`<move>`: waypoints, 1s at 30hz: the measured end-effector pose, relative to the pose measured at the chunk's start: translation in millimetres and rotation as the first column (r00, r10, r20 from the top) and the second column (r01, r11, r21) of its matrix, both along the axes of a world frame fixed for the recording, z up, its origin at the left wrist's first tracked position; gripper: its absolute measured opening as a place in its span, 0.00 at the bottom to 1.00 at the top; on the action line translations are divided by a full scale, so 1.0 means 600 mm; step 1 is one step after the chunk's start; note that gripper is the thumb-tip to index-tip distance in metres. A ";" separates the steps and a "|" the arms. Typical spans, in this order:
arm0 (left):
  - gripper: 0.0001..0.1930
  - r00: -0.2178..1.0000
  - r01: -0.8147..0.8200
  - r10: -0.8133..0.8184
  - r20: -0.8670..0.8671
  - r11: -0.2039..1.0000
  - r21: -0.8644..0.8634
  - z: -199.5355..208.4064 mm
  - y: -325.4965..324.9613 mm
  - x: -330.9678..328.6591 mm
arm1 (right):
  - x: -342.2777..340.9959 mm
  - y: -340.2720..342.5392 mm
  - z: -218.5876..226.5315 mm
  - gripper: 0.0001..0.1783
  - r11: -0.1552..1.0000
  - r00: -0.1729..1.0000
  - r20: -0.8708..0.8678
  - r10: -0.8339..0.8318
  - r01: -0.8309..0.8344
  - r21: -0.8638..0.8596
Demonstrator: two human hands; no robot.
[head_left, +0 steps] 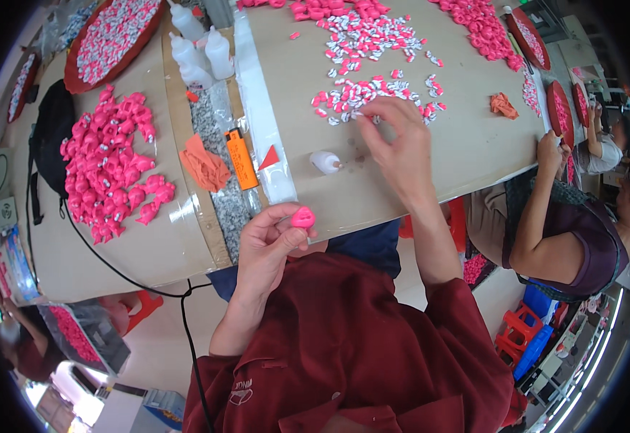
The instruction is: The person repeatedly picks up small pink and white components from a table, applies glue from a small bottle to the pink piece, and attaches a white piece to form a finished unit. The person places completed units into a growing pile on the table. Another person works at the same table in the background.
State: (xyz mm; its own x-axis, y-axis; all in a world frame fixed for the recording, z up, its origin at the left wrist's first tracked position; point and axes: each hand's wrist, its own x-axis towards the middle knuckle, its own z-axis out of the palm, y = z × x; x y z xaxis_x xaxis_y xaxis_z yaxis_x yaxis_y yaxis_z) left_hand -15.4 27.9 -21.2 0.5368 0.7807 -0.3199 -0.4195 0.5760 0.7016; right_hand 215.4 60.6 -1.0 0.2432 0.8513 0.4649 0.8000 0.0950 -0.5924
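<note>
My left hand (268, 242) is closed around a small, rounded pink plastic piece (302, 217) with a hollow in it, held up at the table's front edge. Reaching over the table, my right hand (401, 144) has thumb and forefinger drawn together at the near side of a scatter of small pink-and-white pieces (372, 92). A pale speck shows at those fingertips, too small to name. Below that hand, a small white squeeze bottle (325, 162) lies on its side. A larger spread of similar pink-and-white pieces (362, 36) lies farther back.
Pink molded parts (106, 166) are heaped at left, beside a black cap-like item (49, 137). An orange lighter (241, 159), an orange cloth (204, 162) and white bottles (217, 54) stand or lie left of centre. A red tray (69, 72) holds more pieces. Co-workers sit at right.
</note>
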 end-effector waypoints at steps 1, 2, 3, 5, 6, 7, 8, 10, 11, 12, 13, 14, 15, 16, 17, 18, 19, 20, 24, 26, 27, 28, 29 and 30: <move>0.14 1.000 0.009 -0.008 -0.004 1.000 0.004 -0.001 0.000 0.000 | -0.002 -0.012 0.010 0.07 0.997 0.986 -0.167 -0.008 -0.006 -0.083; 0.14 1.000 0.023 -0.023 -0.008 1.000 0.014 0.000 -0.001 0.000 | -0.006 -0.030 0.025 0.07 0.987 0.944 -0.327 -0.036 -0.018 -0.159; 0.14 0.999 0.023 -0.022 -0.025 1.000 0.005 0.002 -0.003 0.000 | -0.011 -0.045 0.033 0.07 0.971 0.878 -0.473 -0.069 -0.050 -0.233; 0.15 0.998 0.027 -0.028 -0.050 0.999 -0.018 0.005 -0.005 0.001 | -0.019 -0.076 0.035 0.07 0.951 0.778 -0.627 -0.023 -0.176 -0.253; 0.15 0.998 0.044 -0.045 -0.049 0.999 -0.010 0.004 -0.006 0.002 | -0.023 -0.090 0.038 0.07 0.938 0.719 -0.695 -0.010 -0.235 -0.257; 0.15 0.997 0.061 -0.061 -0.048 0.998 -0.003 0.002 -0.007 0.001 | -0.030 -0.100 0.041 0.08 0.929 0.691 -0.723 -0.006 -0.264 -0.260; 0.15 0.995 0.083 -0.082 -0.050 0.997 0.011 -0.001 -0.007 0.001 | -0.039 -0.110 0.042 0.08 0.922 0.659 -0.752 -0.002 -0.289 -0.256; 0.14 0.993 0.112 -0.111 -0.045 0.993 0.023 0.000 -0.008 0.005 | -0.064 -0.124 0.046 0.08 0.930 0.582 -0.813 -0.026 -0.284 -0.233; 0.14 0.991 0.124 -0.123 -0.045 0.992 0.029 0.001 -0.007 0.007 | -0.066 -0.129 0.045 0.08 0.920 0.590 -0.807 0.002 -0.317 -0.230; 0.14 0.992 0.122 -0.120 -0.047 0.992 0.035 0.001 -0.008 0.008 | -0.067 -0.134 0.041 0.08 0.909 0.597 -0.802 0.030 -0.350 -0.226; 0.13 0.992 0.119 -0.117 -0.049 0.992 0.041 0.001 -0.009 0.009 | -0.068 -0.137 0.039 0.08 0.896 0.602 -0.796 0.059 -0.383 -0.223; 0.13 0.992 0.117 -0.115 -0.049 0.992 0.048 0.002 -0.009 0.010 | -0.072 -0.136 0.040 0.07 0.896 0.617 -0.784 0.059 -0.378 -0.231; 0.12 0.992 0.115 -0.112 -0.053 0.992 0.050 0.003 -0.010 0.011 | -0.076 -0.136 0.039 0.06 0.901 0.636 -0.769 0.072 -0.372 -0.223; 0.12 0.992 0.112 -0.109 -0.057 0.992 0.052 0.006 -0.010 0.012 | -0.080 -0.136 0.038 0.06 0.906 0.653 -0.752 0.086 -0.365 -0.214; 0.12 0.993 0.106 -0.103 -0.061 0.993 0.055 0.007 -0.010 0.013 | -0.083 -0.136 0.035 0.06 0.910 0.670 -0.735 0.101 -0.361 -0.204; 0.11 0.992 0.109 -0.105 -0.063 0.992 0.062 0.006 -0.010 0.013 | -0.084 -0.137 0.033 0.06 0.910 0.678 -0.727 0.108 -0.361 -0.202; 0.11 0.992 0.111 -0.107 -0.065 0.991 0.069 0.006 -0.011 0.013 | -0.086 -0.137 0.031 0.07 0.911 0.685 -0.719 0.114 -0.361 -0.200; 0.11 0.992 0.115 -0.110 -0.066 0.991 0.074 0.005 -0.011 0.014 | -0.087 -0.137 0.030 0.07 0.912 0.693 -0.711 0.119 -0.360 -0.199; 0.11 0.993 0.119 -0.118 -0.030 0.993 0.023 0.003 -0.012 0.013 | -0.094 -0.138 0.032 0.09 0.924 0.749 -0.646 0.145 -0.337 -0.183; 0.11 0.992 0.117 -0.113 0.056 0.990 -0.083 0.003 -0.011 0.012 | -0.091 -0.138 0.027 0.10 0.932 0.832 -0.508 0.225 -0.335 -0.136; 0.11 0.987 0.130 -0.116 0.110 0.982 -0.133 0.002 -0.011 0.011 | -0.090 -0.138 0.028 0.11 0.933 0.847 -0.465 0.257 -0.343 -0.110; 0.10 0.980 0.146 -0.117 0.164 0.973 -0.181 0.001 -0.012 0.010 | -0.090 -0.137 0.029 0.12 0.932 0.861 -0.420 0.287 -0.352 -0.084; 0.10 0.970 0.164 -0.115 0.216 0.960 -0.227 -0.001 -0.013 0.009 | -0.089 -0.136 0.028 0.13 0.931 0.872 -0.375 0.315 -0.361 -0.057; 0.10 0.980 0.149 -0.124 0.155 0.975 -0.166 -0.001 -0.013 0.009 | -0.085 -0.136 0.028 0.13 0.923 0.864 -0.380 0.330 -0.379 -0.061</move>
State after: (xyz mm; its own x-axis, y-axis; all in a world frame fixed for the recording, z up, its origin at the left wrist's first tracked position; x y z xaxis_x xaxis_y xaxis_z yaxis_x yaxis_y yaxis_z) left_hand -9.9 19.9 -21.6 0.6844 0.6352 -0.3580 -0.4166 0.7436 0.5230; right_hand 164.2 -21.0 15.6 0.0408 0.9578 0.2846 0.4593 0.2349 -0.8566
